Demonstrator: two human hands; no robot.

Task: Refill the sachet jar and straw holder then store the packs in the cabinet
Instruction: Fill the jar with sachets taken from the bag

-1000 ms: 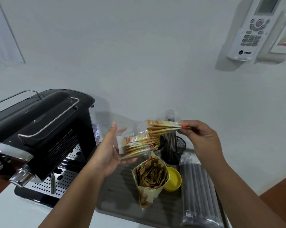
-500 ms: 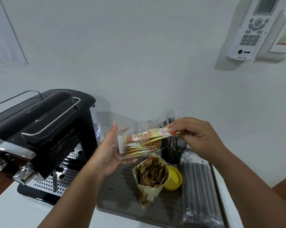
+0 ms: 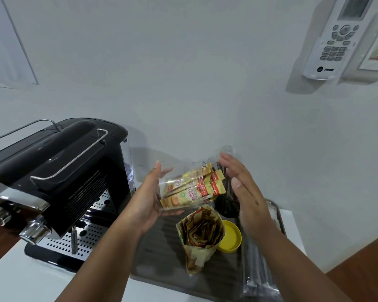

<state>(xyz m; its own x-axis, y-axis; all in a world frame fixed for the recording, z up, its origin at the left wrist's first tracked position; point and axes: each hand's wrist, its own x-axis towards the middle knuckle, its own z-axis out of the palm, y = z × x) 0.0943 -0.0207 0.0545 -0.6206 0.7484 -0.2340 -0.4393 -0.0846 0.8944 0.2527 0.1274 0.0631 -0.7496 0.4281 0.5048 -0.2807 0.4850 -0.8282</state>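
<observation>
My left hand (image 3: pixel 145 202) holds a clear sachet jar (image 3: pixel 181 188) tipped on its side above the tray, mouth toward the right. Yellow creamer sachets (image 3: pixel 202 186) fill it and stick out of the mouth. My right hand (image 3: pixel 247 192) is flat and open, its palm just right of the sachet ends, holding nothing. Below stands the opened sachet pack (image 3: pixel 202 234) with several sachets inside. The jar's yellow lid (image 3: pixel 232 236) lies beside it. The black mesh straw holder (image 3: pixel 227 204) is partly hidden behind my right hand. A clear pack of black straws (image 3: pixel 257 269) lies at the tray's right.
A dark ridged tray (image 3: pixel 162 253) sits on the white counter. A black espresso machine (image 3: pixel 59 177) stands at the left, close to my left arm. A remote control (image 3: pixel 336 38) hangs in a wall holder at the upper right. Wooden floor shows at the right.
My right hand pushed a bunch of sachets into the jar, let go of them and opened flat beside the jar's mouth. The jar stayed tipped in my left hand.
</observation>
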